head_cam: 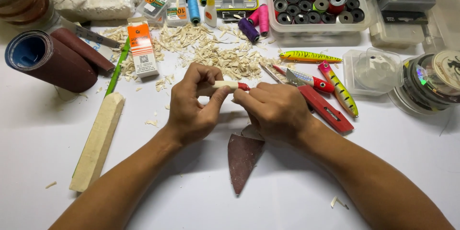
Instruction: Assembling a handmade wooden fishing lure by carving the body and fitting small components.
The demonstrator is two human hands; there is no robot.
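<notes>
The left hand (191, 108) and right hand (275, 110) meet at the middle of the white counter (38, 134). Between them is a small carved wooden lure blank (224, 85) with a red tip, held just above the counter surface. The left fingers are curled shut around its pale left end, thumb pressed along the near side. The right fingers are closed at the red tip; what else they grip cannot be told.

Near the right hand, a pointed scrap of dark sandpaper (242, 158) lies on the counter. A squared wooden stick (98, 141) lies to the left. Wood shavings (211, 48) are heaped on the far side. A red utility knife (323, 108) and painted fishing lures (310, 57) lie to the right.
</notes>
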